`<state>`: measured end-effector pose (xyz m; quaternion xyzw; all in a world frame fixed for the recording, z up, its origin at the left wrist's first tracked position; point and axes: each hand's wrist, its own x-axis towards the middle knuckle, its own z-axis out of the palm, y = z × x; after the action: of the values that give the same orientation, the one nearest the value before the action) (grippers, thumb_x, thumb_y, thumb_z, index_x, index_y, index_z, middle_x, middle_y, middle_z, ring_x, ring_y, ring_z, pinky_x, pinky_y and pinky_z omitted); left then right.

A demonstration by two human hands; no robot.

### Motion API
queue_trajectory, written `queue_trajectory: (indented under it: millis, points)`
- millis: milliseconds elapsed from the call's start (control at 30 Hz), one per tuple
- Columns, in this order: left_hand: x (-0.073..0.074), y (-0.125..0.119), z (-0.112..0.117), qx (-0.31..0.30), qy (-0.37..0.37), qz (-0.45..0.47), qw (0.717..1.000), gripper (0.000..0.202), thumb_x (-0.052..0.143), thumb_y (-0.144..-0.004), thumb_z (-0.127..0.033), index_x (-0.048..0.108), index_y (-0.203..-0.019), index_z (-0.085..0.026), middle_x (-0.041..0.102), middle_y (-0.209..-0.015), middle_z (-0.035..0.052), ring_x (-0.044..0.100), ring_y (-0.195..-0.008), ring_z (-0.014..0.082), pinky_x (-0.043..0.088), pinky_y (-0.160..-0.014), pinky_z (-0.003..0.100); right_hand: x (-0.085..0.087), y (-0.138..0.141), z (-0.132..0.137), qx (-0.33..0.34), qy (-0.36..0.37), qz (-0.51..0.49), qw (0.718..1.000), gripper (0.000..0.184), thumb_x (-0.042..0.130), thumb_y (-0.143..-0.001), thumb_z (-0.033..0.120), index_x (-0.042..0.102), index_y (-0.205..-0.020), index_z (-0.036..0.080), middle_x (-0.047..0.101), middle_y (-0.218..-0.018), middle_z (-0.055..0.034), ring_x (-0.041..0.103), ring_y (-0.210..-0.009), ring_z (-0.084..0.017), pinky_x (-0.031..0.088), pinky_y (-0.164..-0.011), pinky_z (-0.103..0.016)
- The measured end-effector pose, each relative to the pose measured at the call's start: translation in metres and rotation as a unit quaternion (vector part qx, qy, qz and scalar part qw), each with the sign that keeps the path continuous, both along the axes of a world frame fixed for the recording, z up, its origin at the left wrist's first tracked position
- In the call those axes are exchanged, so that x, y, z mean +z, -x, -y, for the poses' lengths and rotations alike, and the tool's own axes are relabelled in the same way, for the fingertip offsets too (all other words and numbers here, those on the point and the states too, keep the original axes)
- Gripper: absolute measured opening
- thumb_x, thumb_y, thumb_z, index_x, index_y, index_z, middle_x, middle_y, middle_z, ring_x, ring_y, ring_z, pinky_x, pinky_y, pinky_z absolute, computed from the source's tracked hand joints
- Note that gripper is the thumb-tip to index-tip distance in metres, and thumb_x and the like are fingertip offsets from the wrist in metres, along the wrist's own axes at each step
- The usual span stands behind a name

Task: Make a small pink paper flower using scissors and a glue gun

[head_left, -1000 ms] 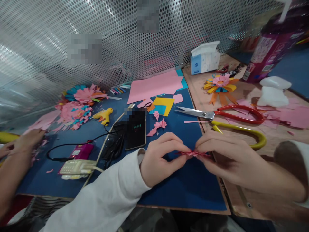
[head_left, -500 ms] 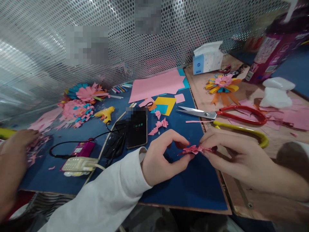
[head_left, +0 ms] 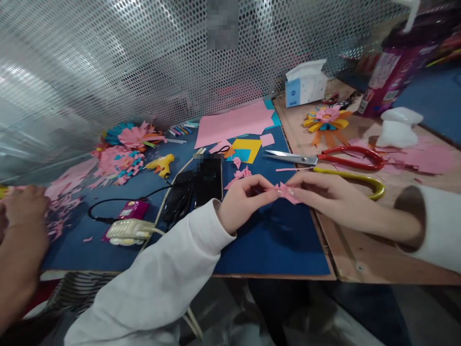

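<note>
Edges first: front edge of the blue desktop sits well below both hands, with a strip of blue top in between. On the right, the seam to the wooden desktop passes under the right hand; that forearm lies over the wood side. Tight toward the back: folded pink scraps just behind the left hand, black phone just left of it, yellow loop handle right behind the right hand, red-handled scissors beyond, blades across the seam.

Surface: blue top left, wood right, perforated metal panel along the back edge. Yellow glue gun and paper flowers toward the back left, tissue pack at the wood's back left corner. Co-worker's hand at far left.

Workpiece: small pink folded paper, creased, pointed edges, partly hidden by fingertips. Held above the blue top, near the seam. Both hands pinch it thumb-to-finger, one from each side.
</note>
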<state>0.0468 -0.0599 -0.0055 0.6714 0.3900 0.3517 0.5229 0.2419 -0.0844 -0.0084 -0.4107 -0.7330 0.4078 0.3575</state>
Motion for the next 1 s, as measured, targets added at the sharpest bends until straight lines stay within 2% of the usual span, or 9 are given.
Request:
queue_trajectory:
  millis: [67,233,433,600,733,867,1000]
  points:
    - [-0.001,0.0,-0.002,0.007,0.004,0.008,1.0,0.017,0.072,-0.069,-0.027,0.061,-0.067,-0.014,0.057,-0.063,-0.0025,0.048,-0.06,0.0087,0.039,-0.06,0.024,0.0,-0.001,-0.002,-0.004,0.008,-0.001,1.0,0.026,0.049,-0.088,0.041,0.064,-0.089,0.02,0.063,-0.082,-0.0016,0.056,-0.074,-0.013,0.044,-0.061,-0.023]
    - [-0.002,-0.002,-0.001,0.005,-0.006,0.008,1.0,0.015,0.069,-0.071,-0.027,0.061,-0.068,-0.014,0.056,-0.063,-0.0028,0.047,-0.06,0.0085,0.037,-0.061,0.023,0.0,-0.001,-0.002,0.011,0.02,0.001,1.0,0.031,0.053,-0.084,0.047,0.061,-0.088,0.017,0.06,-0.078,-0.0016,0.054,-0.07,-0.013,0.044,-0.061,-0.024]
    - [-0.003,-0.003,-0.002,-0.029,-0.037,0.0,0.999,0.014,0.066,-0.073,-0.027,0.059,-0.069,-0.015,0.055,-0.065,-0.0029,0.048,-0.062,0.0086,0.038,-0.062,0.024,-0.002,-0.004,-0.001,0.008,-0.057,0.045,0.997,0.025,0.047,-0.089,0.036,0.061,-0.079,0.018,0.058,-0.069,0.0007,0.05,-0.062,-0.011,0.039,-0.056,-0.022]
    - [-0.002,-0.003,-0.003,-0.058,-0.028,-0.028,0.998,0.015,0.066,-0.073,-0.027,0.06,-0.074,-0.014,0.056,-0.068,-0.0015,0.049,-0.061,0.0086,0.04,-0.061,0.024,-0.008,-0.006,-0.001,0.017,-0.069,0.053,0.996,0.025,0.045,-0.09,0.035,0.058,-0.077,0.018,0.056,-0.069,0.001,0.049,-0.06,-0.01,0.039,-0.055,-0.022]
    - [-0.001,-0.002,-0.003,-0.073,-0.022,-0.02,0.997,0.015,0.069,-0.071,-0.025,0.061,-0.076,-0.014,0.058,-0.07,-0.0009,0.05,-0.061,0.008,0.042,-0.06,0.024,-0.007,-0.007,0.002,0.016,-0.107,0.075,0.991,0.025,0.043,-0.091,0.035,0.057,-0.079,0.018,0.057,-0.068,0.0005,0.049,-0.059,-0.011,0.038,-0.054,-0.022]
    - [0.0,-0.002,0.0,-0.077,0.015,-0.004,0.997,0.017,0.07,-0.071,-0.028,0.063,-0.078,-0.014,0.063,-0.074,0.0015,0.054,-0.059,0.0092,0.045,-0.057,0.025,-0.005,-0.008,0.007,0.013,-0.137,0.083,0.987,0.023,0.044,-0.091,0.035,0.058,-0.085,0.019,0.059,-0.07,-0.0002,0.051,-0.06,-0.01,0.039,-0.054,-0.022]
    - [-0.002,-0.001,0.001,-0.071,0.033,0.025,0.997,0.017,0.073,-0.069,-0.027,0.063,-0.076,-0.015,0.065,-0.071,0.0014,0.057,-0.064,0.0108,0.046,-0.058,0.023,-0.007,-0.008,0.008,0.011,-0.115,0.084,0.99,0.024,0.042,-0.092,0.037,0.058,-0.085,0.019,0.058,-0.069,0.0003,0.051,-0.058,-0.01,0.039,-0.051,-0.021]
